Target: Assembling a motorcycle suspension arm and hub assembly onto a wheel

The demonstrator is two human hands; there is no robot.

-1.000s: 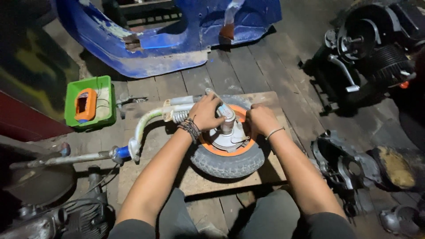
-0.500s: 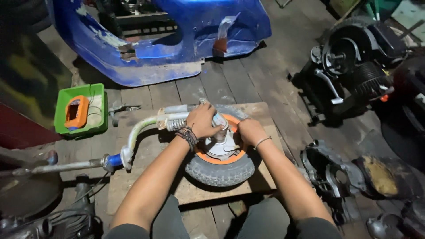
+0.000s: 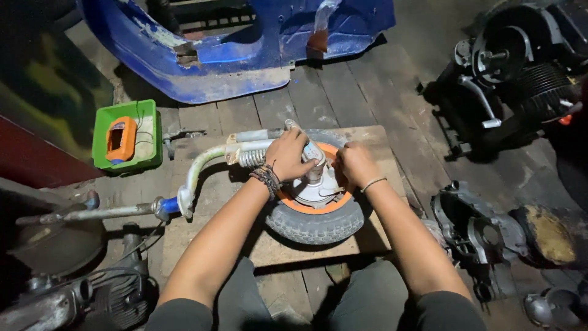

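Landmark: wheel [image 3: 315, 220], small tyre with orange rim, lying flat on a wooden board [image 3: 373, 242] on the plank floor.

- Left hand [image 3: 289, 154]: over the wheel's far-left side, fingers curled shut around the pale fork [image 3: 245, 152] where it meets the hub; beaded bands on the wrist.
- Right hand [image 3: 354, 163]: over the wheel's far-right side, closed into a loose fist at the hub [image 3: 315, 187]; what it grips is hidden by the fingers.
- Fork: touches the wheel's hub, runs left with a coil spring, then curves down to a grey steering tube [image 3: 104, 213] well left of the wheel.
- Green box [image 3: 150, 132]: far left of the wheel, holding an orange meter [image 3: 120, 138].
- Blue scooter body [image 3: 233, 43]: beyond the wheel.
- Engine [image 3: 520, 67]: beyond and right of the wheel.
- Engine casing [image 3: 474, 230]: right of the wheel, on the floor.
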